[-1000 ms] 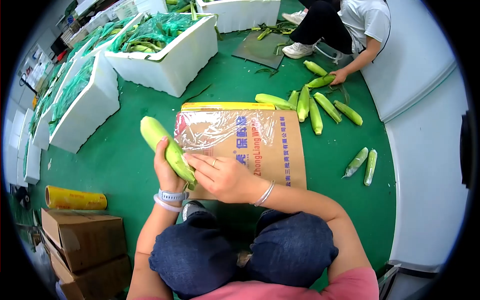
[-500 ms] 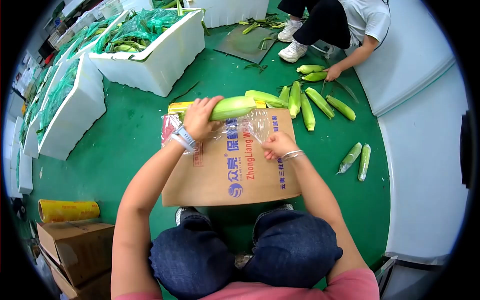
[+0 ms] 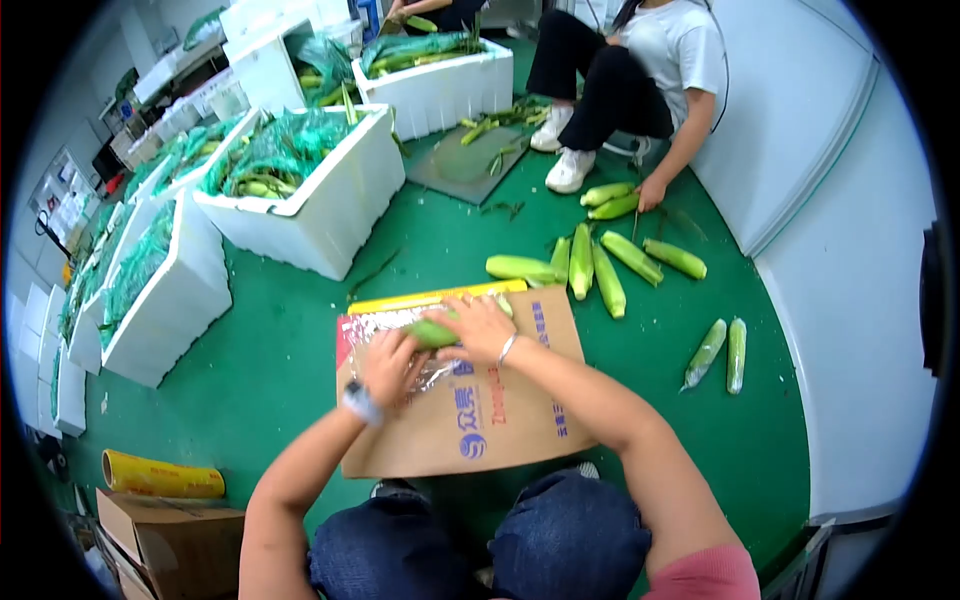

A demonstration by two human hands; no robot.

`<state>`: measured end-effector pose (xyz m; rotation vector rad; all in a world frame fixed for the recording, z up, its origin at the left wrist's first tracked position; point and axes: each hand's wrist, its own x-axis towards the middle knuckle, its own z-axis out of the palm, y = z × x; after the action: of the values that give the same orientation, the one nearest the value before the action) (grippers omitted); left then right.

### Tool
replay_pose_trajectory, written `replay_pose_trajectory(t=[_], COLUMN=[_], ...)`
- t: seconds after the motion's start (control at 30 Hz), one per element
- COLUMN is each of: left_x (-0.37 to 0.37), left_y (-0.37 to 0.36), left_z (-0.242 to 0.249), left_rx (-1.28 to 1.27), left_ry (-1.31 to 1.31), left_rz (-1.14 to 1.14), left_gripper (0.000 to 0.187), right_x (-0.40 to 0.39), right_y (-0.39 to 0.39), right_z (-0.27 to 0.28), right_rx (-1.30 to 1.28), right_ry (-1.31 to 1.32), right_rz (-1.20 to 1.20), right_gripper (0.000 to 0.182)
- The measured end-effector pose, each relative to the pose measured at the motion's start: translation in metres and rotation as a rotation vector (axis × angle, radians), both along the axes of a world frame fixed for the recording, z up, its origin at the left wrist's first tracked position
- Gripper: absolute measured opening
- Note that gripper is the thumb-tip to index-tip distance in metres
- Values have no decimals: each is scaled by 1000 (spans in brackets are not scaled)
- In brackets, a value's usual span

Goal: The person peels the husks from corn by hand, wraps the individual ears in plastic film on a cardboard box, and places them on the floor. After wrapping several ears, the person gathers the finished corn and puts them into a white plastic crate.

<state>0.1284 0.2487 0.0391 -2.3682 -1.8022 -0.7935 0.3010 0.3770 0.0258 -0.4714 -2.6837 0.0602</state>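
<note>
A green-husked ear of corn (image 3: 432,333) lies across the printed cardboard (image 3: 500,420) before me, with clear plastic film (image 3: 372,325) around and under it. My left hand (image 3: 392,362) presses its curled fingers on the corn's left part and the film. Over the right part, my right hand (image 3: 480,328) has its fingers wrapped on the same ear, covering much of it. Along the cardboard's far edge runs a yellow strip (image 3: 430,297), perhaps a film roll. How tightly the film sits on the corn is hidden by my hands.
Several unwrapped ears of corn (image 3: 581,262) lie beyond the cardboard; two film-wrapped ears (image 3: 736,355) lie at right. White foam boxes (image 3: 335,215) hold corn and green plastic. Another person's hand (image 3: 652,192) touches corn. A yellow roll (image 3: 165,476) rests on a carton (image 3: 185,545).
My right hand has moved from pulling the film at the right onto the corn. The corn has come down onto the cardboard, and my left hand has shifted nearer. The view has tilted up.
</note>
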Motion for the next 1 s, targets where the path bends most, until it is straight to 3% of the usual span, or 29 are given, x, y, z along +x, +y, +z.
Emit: replay_pose_trajectory(t=[0.07, 0.13, 0.2, 0.27, 0.33, 0.4, 0.47, 0.53, 0.6, 0.67, 0.73, 0.8, 0.83, 0.9, 0.93, 1.0], left_x=[12, 0, -23, -43, -47, -46, -54, -54, -31, 6, 33, 51, 65, 94, 105, 112], left_y=[-46, -60, -56, -60, -81, -112, -126, -135, -127, -110, -86, -71, -69, -67, -61, -49], left_z=[32, 3, -14, -23, -2, 32, 53, 55, 59, 37, 30, 13, 19, 38, 30, 22], left_rx=[-150, -155, -131, -462, -629, -632, -904, -840, -959, -1036, -979, -783, -783, -551, -313, -141], left_ry=[142, 234, 303, 535, 501, 404, 21, -698, -758, -744, -210, 112, 108, 374, 349, 486], left_rz=[151, 362, 398, 291, 369, 355, 197, -189, -292, -404, -569, -414, -411, -106, -92, -24], left_gripper=[40, 42, 33, 22, 18, 16, 25, 29, 32, 29, 34, 39, 39, 47, 68, 92], right_x=[2, -3, -5, 0, 14, 35, 54, 75, 85, 75, 63, 48, 38, 11, -4, -27], right_y=[-6, -3, 5, 0, -1, -37, -71, -113, -138, -135, -123, -86, -77, -49, -29, -1], right_z=[16, 10, 18, 24, 4, 15, 10, 34, 28, 33, 23, -4, 3, 13, 7, 7], right_rx=[-78, -67, -7, -193, -108, -127, -74, -271, -353, -375, -397, -59, -67, -46, -16, -57], right_ry=[-160, -174, -208, -318, -275, -331, -309, -434, -339, -417, -487, -198, -321, -430, -411, -328], right_rz=[-3, -10, -4, -95, -41, -55, -6, 100, 221, 243, 264, 245, 140, 10, -17, -165], right_gripper=[66, 64, 63, 58, 57, 58, 57, 55, 52, 50, 47, 42, 39, 38, 38, 38])
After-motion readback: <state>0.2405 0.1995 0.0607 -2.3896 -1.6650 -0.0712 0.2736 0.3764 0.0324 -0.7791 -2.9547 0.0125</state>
